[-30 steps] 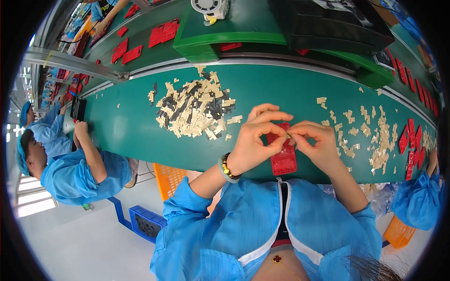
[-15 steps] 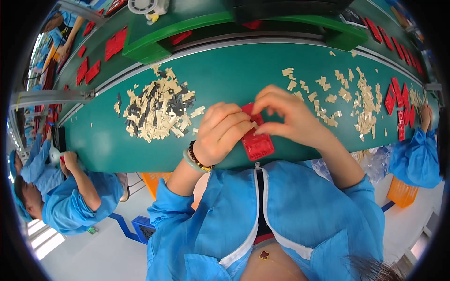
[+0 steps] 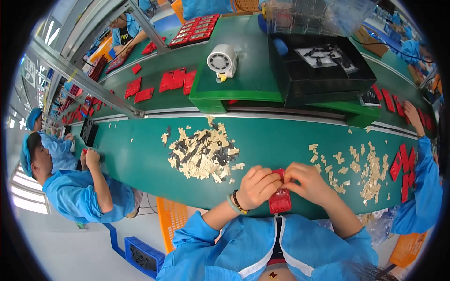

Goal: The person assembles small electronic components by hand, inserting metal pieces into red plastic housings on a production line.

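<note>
The glossy red rectangular plastic casing [image 3: 280, 203], at the near edge of the flat green tabletop [image 3: 140, 159], is probably best kept level and steady while the curled left hand [image 3: 258, 188] and pinched right hand [image 3: 307, 182] meet over it (what either grasps, I cannot tell).

We've got a white fan [image 3: 222, 60] near the left edge of our green stand [image 3: 255, 70], black box [image 3: 323, 92] toward its right end.
</note>
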Tool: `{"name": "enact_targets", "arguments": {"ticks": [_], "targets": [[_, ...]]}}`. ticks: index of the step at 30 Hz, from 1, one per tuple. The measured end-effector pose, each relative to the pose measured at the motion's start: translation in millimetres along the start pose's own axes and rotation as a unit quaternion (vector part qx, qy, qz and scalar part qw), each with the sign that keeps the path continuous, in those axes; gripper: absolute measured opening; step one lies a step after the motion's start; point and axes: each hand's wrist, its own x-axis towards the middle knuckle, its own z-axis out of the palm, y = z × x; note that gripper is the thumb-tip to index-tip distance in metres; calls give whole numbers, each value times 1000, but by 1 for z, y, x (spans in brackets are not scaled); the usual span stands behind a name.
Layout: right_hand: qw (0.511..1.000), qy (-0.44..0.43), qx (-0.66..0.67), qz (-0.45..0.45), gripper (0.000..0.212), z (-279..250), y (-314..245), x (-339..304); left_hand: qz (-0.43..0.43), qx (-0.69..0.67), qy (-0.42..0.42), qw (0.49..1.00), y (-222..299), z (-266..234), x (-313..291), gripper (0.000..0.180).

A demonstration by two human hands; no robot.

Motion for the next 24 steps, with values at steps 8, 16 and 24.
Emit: {"name": "enact_targets", "arguments": {"ticks": [8,16,24], "targets": [[977,86,-195,4,28,14,1,-15,-305,-131,-134,934,6,1,0,32],[939,150,-272,-149,17,27,5,22,-512,-393,28,763,-4,-11,5,35],[911,79,253,317,14,52,64,-2,-202,-27,-230,952,33,27,-61,52]]}}
